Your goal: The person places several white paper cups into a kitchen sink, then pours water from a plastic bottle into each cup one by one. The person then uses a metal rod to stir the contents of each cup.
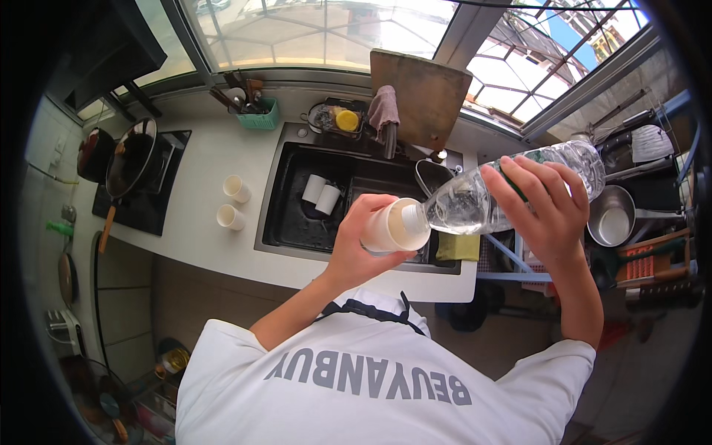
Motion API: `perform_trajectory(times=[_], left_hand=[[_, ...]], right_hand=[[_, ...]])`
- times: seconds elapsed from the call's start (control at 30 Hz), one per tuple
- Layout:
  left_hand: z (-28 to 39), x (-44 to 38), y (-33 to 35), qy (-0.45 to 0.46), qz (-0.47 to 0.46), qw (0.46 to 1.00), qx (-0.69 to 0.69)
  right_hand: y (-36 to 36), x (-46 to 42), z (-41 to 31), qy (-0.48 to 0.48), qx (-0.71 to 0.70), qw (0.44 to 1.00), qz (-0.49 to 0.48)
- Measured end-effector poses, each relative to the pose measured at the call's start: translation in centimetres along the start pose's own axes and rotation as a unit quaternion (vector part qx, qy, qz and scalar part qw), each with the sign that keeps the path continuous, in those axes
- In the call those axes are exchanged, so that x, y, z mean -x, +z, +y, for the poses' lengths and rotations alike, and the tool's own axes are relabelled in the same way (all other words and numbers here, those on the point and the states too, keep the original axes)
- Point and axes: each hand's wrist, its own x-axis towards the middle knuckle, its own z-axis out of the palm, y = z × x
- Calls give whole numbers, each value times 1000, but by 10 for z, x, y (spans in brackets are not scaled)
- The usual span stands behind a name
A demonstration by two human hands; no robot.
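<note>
My left hand [359, 239] grips a white paper cup [381, 231] above the front of the black sink [300, 247]. In my right hand [542, 206] a large clear plastic bottle [464, 206] is held tilted, nearly level, its neck at the cup's mouth. Clear liquid lies along the bottle's lower side; whether any flows into the cup I cannot tell. Two white paper cups [237, 189] [230, 217] stand on the white counter left of the sink. Two more white cups [314, 188] [328, 199] lie on their sides in the left basin.
A black cooktop [133, 206] with a lidded pan [132, 158] is at the left. Behind the sink are a teal utensil basket [261, 115], a cutting board [420, 97] and a pink cloth [384, 108] over the faucet. A yellow cloth [458, 247] lies on the sink's front right; a pot [611, 217] is on the right rack.
</note>
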Motion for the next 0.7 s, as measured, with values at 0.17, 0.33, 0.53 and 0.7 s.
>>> perform_trajectory(times=[0.17,0.33,0.53,0.7], left_hand=[[5,0,-6,17,20,1000,-15],[6,1,-12,34,48,995,-78],[9,4,-19,-9,40,997,-70],[10,2,-25,-16,44,998,-41]], right_hand=[[10,6,1,70,-43,996,-39],[17,28,-17,131,-118,980,-89],[35,43,-45,193,-218,953,-83],[57,57,-74,278,-297,911,-57]])
